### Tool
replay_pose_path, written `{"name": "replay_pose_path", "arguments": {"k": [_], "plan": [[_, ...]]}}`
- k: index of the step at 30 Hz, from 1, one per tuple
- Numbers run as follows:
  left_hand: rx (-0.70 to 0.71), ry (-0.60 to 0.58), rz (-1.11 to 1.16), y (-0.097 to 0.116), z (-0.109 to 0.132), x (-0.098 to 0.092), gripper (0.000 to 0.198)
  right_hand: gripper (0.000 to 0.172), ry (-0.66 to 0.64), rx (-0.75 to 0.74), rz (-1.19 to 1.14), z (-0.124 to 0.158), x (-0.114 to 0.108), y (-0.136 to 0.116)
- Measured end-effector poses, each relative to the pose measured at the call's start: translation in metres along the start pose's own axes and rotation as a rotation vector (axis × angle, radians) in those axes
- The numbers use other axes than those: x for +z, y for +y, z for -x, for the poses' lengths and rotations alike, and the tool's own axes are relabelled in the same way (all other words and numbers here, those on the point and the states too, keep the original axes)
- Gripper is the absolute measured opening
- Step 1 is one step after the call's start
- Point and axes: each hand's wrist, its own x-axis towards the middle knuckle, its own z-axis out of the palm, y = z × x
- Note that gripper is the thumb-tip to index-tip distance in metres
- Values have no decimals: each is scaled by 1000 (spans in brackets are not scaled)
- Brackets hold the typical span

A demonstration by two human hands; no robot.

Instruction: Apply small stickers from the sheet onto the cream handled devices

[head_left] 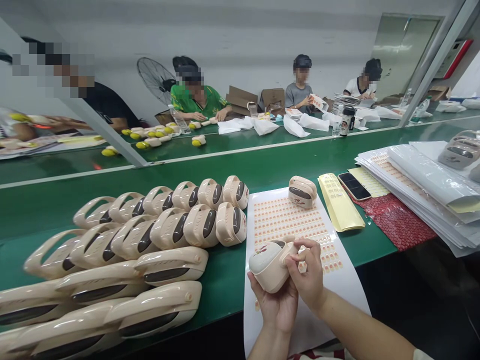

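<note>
now the left hand (275, 302) cups a beige speaker (268, 265) from below, fingers closed round it; the right hand (309, 272) pinches its front edge over the sticker sheet (288, 220).

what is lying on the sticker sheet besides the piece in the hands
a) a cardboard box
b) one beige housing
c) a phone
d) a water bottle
b: a single beige housing sits at the top of the sticker sheet, while the left hand and right hand hold another beige piece over the sheet's lower part; the phone lies off the sheet, to its right.
</note>
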Motion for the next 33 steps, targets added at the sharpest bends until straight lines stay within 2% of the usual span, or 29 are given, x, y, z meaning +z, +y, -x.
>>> {"name": "replay_pose_path", "arguments": {"k": [2, 5, 7, 11, 14, 16, 18, 20, 21, 23, 26, 30, 33], "plan": [[-17, -37, -10, 1, 0, 1, 64, 6, -18, -75, 40, -3, -3, 4], [-72, -89, -9, 1, 1, 1, 62, 42, -112, 61, -6, -5, -5, 7], [-93, -109, 4, 1, 2, -1, 62, 53, -197, 210, -95, -5, -5, 7], [-90, -172, -3, 1, 4, -4, 60, 36, -239, 387, -167, -6, -5, 10], [-130, -180, -52, 4, 6, -5, 62, 30, -279, 408, -163, -8, -16, 17], [-132, -147, -118, 10, 8, -5, 61, 28, -371, 372, -97, -6, -31, 24], [-97, -91, -172, 17, 11, -8, 61, 27, -532, 296, 24, 1, -49, 30], [-43, -27, -197, 25, 12, -11, 62, 30, -669, 171, 143, 13, -63, 35], [-18, 4, -204, 29, 12, -12, 62, 30, -695, 97, 190, 21, -67, 38], [49, 54, -215, 33, 12, -15, 57, 27, -671, -26, 263, 36, -69, 42], [173, 121, -276, 33, 11, -16, 43, 20, -591, -115, 340, 53, -62, 47], [275, 280, -579, 31, 14, -17, 46, 14, -588, -96, 275, 50, -58, 45], [335, 340, -1007, 39, 17, -17, 74, 15, -554, 176, 67, 22, -63, 36]]}}
